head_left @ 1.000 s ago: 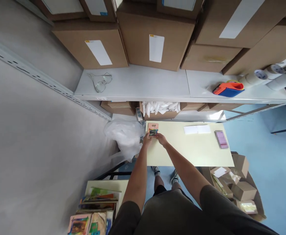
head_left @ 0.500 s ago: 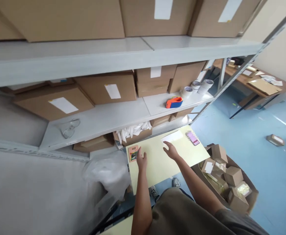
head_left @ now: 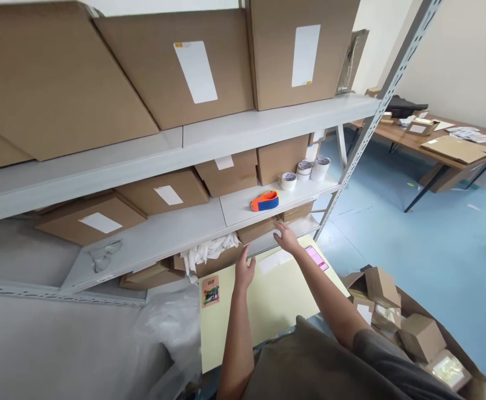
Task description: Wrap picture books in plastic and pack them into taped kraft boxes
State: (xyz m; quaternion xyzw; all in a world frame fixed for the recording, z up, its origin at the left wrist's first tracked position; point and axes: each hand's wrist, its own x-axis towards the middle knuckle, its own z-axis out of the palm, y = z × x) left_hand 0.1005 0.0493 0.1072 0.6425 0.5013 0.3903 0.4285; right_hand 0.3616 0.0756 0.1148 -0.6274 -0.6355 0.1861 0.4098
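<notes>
My left hand is held above the pale yellow tabletop, fingers apart and nothing in it. To its left, a small pinkish booklet or card with a picture lies at the table's left edge. My right hand is raised over the far edge of the table, also open, its fingers stretched toward the shelf. A white sheet lies between the two hands on the table. Right of it is a phone with a pink screen. An orange and blue tape dispenser rests on the shelf beyond my right hand.
A grey metal rack holds labelled cardboard boxes, rolls of tape and clear goggles. White crumpled cloth or gloves hang below. A large carton of small boxes stands right; a wooden desk is farther back.
Both hands have moved forward toward the rack, staying open. The view has tilted up and shifted right, so more of the upper shelf and desk shows.
</notes>
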